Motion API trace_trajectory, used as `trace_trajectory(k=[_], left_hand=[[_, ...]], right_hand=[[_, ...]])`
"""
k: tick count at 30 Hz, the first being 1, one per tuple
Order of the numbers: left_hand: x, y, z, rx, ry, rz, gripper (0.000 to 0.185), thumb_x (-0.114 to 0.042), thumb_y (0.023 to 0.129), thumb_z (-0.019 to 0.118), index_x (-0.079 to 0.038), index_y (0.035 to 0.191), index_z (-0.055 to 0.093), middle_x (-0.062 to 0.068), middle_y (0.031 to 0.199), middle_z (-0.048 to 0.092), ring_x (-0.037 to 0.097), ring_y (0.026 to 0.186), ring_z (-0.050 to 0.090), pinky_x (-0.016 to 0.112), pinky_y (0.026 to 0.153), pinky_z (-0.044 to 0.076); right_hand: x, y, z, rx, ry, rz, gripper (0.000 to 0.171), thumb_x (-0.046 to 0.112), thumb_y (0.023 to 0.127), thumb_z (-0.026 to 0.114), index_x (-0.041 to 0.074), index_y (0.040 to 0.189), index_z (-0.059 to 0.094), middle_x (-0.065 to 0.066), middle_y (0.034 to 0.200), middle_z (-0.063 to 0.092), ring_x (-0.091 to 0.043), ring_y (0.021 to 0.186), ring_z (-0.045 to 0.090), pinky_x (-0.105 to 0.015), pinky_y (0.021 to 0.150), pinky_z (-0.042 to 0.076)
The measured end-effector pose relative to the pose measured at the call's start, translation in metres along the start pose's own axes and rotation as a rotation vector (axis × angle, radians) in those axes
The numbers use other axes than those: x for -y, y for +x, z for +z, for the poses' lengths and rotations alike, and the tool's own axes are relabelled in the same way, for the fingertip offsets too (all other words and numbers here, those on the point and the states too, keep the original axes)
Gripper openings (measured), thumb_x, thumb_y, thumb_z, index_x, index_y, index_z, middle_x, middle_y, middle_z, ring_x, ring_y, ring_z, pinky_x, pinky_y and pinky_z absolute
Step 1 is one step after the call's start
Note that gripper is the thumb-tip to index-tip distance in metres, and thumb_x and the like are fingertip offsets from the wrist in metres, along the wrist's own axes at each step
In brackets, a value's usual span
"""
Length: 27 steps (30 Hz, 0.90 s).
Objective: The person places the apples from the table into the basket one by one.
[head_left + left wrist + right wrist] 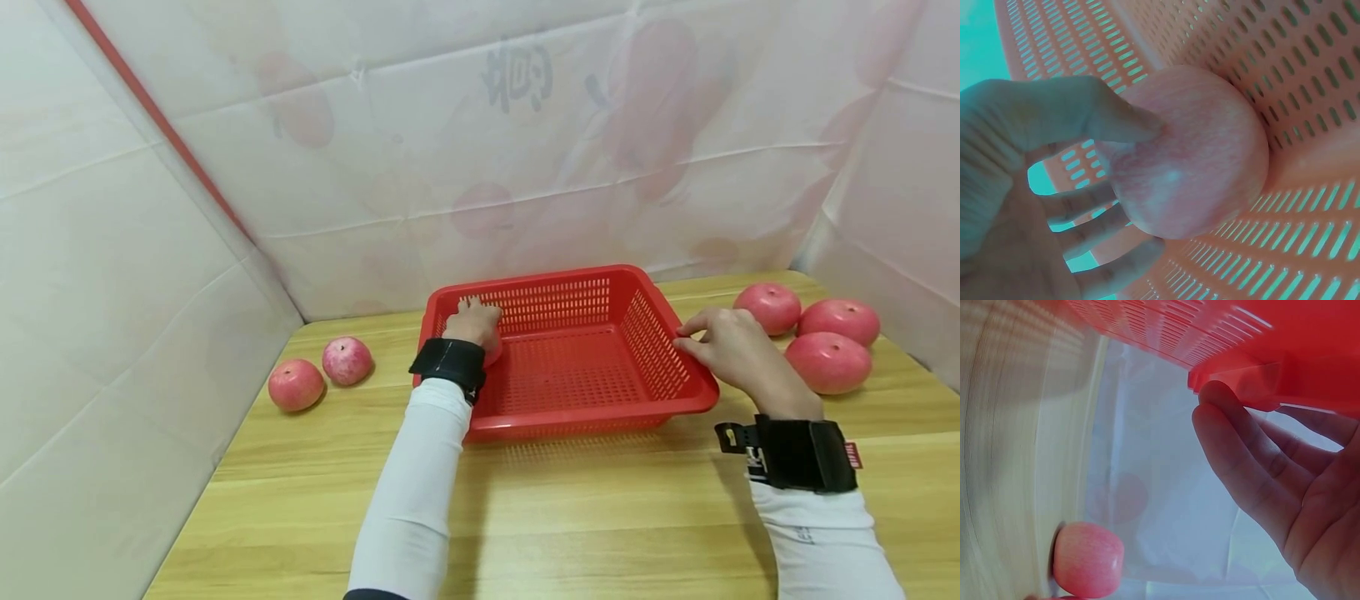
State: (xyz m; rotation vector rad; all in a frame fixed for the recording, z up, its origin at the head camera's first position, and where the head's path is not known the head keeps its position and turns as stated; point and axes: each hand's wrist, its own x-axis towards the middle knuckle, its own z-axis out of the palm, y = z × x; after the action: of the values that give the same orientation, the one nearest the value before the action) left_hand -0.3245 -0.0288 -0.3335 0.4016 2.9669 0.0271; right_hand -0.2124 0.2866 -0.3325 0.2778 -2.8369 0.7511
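Observation:
A red slotted plastic basket (570,279) stands on the wooden table. My left hand (474,321) reaches into its near-left corner. In the left wrist view, the thumb and fingers of that hand (1054,187) curl round a pink apple (1191,156), which lies against the basket wall (1297,94). In the head view the hand hides this apple. My right hand (723,346) lies at the basket's right rim, fingers fairly straight. The right wrist view shows its fingertips (1216,400) touching the rim's edge (1260,369), holding nothing.
Two pink apples (296,385) (347,360) lie left of the basket. Three more (767,307) (838,321) (828,362) lie to its right, just beyond my right hand; one of them (1088,559) shows in the right wrist view. White sheeting walls close in the back and sides.

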Motion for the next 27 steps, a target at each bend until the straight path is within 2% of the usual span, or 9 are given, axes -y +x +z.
trace_trajectory(k=[10,16,24,27], left_hand=[[-0.001,0.000,0.000,0.001,-0.032,-0.013,0.052,-0.007,0.092,0.069,-0.018,0.142,0.060,0.017,0.144,0.049,0.036,0.134,0.041,0.051,0.100,0.048],[-0.001,-0.003,-0.002,0.002,-0.033,0.003,0.050,-0.007,0.094,0.067,-0.017,0.142,0.060,0.017,0.145,0.048,0.036,0.133,0.042,0.050,0.101,0.048],[-0.004,-0.008,-0.021,-0.066,-0.080,0.068,0.058,-0.009,0.093,0.069,-0.017,0.148,0.052,0.015,0.140,0.049,0.032,0.128,0.042,0.048,0.100,0.047],[-0.003,-0.010,-0.028,-0.079,-0.098,0.084,0.056,-0.011,0.092,0.071,-0.016,0.145,0.054,0.014,0.138,0.051,0.031,0.127,0.043,0.048,0.098,0.048]], right_hand=[[0.000,0.000,0.000,0.012,0.013,0.026,0.024,0.002,0.091,0.073,-0.018,0.104,0.070,-0.034,0.093,0.067,-0.025,0.061,0.068,-0.035,0.053,0.058],[0.000,0.000,0.001,-0.004,-0.012,-0.002,0.022,0.002,0.090,0.074,-0.017,0.102,0.071,-0.033,0.092,0.068,-0.026,0.063,0.068,-0.033,0.052,0.057],[-0.001,0.000,0.000,-0.004,-0.017,-0.010,0.022,0.002,0.090,0.074,-0.017,0.101,0.071,-0.033,0.092,0.068,-0.027,0.063,0.068,-0.032,0.052,0.056],[-0.001,0.000,0.001,-0.003,-0.017,-0.010,0.022,0.002,0.090,0.074,-0.016,0.101,0.071,-0.032,0.091,0.069,-0.026,0.063,0.068,-0.032,0.052,0.056]])
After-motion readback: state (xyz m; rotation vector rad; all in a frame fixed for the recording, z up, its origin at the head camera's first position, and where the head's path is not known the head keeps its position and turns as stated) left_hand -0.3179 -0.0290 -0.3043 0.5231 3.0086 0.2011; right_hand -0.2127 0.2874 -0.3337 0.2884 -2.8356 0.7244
